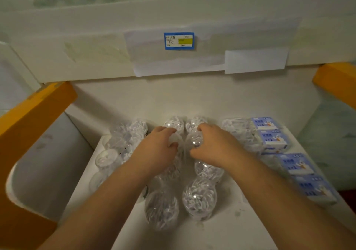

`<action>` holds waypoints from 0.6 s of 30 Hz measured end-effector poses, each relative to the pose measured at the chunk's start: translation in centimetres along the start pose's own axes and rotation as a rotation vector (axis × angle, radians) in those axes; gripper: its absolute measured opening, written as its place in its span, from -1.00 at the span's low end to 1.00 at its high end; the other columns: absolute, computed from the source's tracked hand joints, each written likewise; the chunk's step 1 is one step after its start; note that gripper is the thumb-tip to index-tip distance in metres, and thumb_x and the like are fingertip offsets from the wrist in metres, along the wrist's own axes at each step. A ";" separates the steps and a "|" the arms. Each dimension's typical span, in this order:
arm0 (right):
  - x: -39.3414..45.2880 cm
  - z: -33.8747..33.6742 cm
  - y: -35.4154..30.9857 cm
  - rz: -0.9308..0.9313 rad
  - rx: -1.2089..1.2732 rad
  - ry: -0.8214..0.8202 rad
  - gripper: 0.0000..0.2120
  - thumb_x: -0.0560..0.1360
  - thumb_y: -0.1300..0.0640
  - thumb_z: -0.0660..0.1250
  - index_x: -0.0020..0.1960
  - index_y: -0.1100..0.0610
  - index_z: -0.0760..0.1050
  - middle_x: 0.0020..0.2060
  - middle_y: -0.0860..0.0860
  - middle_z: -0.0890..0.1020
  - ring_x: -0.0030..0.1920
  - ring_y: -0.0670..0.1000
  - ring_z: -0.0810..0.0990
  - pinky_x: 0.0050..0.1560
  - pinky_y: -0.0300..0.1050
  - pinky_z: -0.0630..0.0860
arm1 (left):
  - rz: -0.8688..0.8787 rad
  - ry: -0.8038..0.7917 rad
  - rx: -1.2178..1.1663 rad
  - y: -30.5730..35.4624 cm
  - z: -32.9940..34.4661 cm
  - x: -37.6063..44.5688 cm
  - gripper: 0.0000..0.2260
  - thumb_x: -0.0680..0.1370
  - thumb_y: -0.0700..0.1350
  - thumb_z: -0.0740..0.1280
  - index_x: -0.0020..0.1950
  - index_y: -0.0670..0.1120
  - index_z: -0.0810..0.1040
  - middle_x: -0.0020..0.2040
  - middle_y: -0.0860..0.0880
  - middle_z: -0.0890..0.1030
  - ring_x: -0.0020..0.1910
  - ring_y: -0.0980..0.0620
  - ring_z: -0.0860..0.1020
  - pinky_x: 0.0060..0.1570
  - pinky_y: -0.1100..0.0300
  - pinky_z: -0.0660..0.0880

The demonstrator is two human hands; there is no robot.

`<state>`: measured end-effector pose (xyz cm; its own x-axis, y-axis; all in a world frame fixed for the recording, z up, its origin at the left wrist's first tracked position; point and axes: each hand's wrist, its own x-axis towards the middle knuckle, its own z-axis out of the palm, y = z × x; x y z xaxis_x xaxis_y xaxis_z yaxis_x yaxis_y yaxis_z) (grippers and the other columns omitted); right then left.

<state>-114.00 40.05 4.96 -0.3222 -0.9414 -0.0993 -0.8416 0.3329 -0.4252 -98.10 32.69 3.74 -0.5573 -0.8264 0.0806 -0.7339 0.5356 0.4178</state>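
Head view, starting at the left edge: an orange-rimmed crate [28,118] holds a white tub [50,172], and what is in the tub cannot be made out. Beside it, on the white table [227,236], stands a cluster of clear jars [127,134]. The far ones are stuffed with small white pieces, while the nearer ones look almost empty (the blur makes this hard to judge).

In the middle of the table, two columns of the same round clear jars run away from the person, side by side. Each is packed with white pieces that glint through the plastic, and the nearest pair [199,199] is the sharpest.

The left hand [159,149] grips the left-column jar [176,139] near the far end of its row, with its fingers [163,130] curled over the top and the thumb on the near side. The right hand [213,147] grips the right-column jar [195,141] just beside it, curled over it in the same way. Both jars sit in their rows, with one more jar behind each.

A blue label [178,40] is stuck on the white board at the back. To the right lies a clear bag of white pieces [237,130], then a row of blue packets [273,136] along the table's right edge.
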 end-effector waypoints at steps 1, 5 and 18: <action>-0.2 0.0 0.0 -0.002 -0.001 -0.007 -0.42 0.38 -0.11 0.35 0.35 0.01 0.33 0.21 0.02 0.50 0.05 0.08 0.57 0.01 0.02 0.56 | 0.002 0.006 -0.019 0.0 -0.1 -0.3 -0.57 0.58 -0.04 0.26 0.46 0.02 0.35 0.45 0.01 0.37 0.38 0.00 0.39 0.30 0.13 0.33; -1.9 -0.4 0.4 -0.008 -0.023 0.002 -0.35 0.43 -0.27 0.31 0.41 -0.02 0.25 0.31 0.02 0.45 0.18 0.10 0.53 0.05 0.01 0.52 | 0.032 0.041 -0.055 -0.1 -0.7 -2.7 -0.54 0.58 0.01 0.27 0.48 0.06 0.32 0.46 0.08 0.32 0.38 0.07 0.37 0.25 0.26 0.27; -8.5 0.7 0.3 -0.051 -0.013 -0.066 -0.14 0.35 -0.50 0.22 0.52 -0.16 0.07 0.47 -0.15 0.25 0.38 -0.05 0.38 0.26 -0.06 0.42 | 0.315 -0.232 0.102 -0.8 -1.5 -12.4 -0.27 0.50 0.28 0.26 0.51 0.30 -0.14 0.51 0.20 -0.35 0.53 0.17 -0.19 0.40 0.24 0.11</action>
<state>-111.22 48.09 5.07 -0.2503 -0.9585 -0.1368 -0.8621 0.2849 -0.4191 -90.04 42.26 3.78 -0.8255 -0.5640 -0.0209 -0.5412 0.7806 0.3126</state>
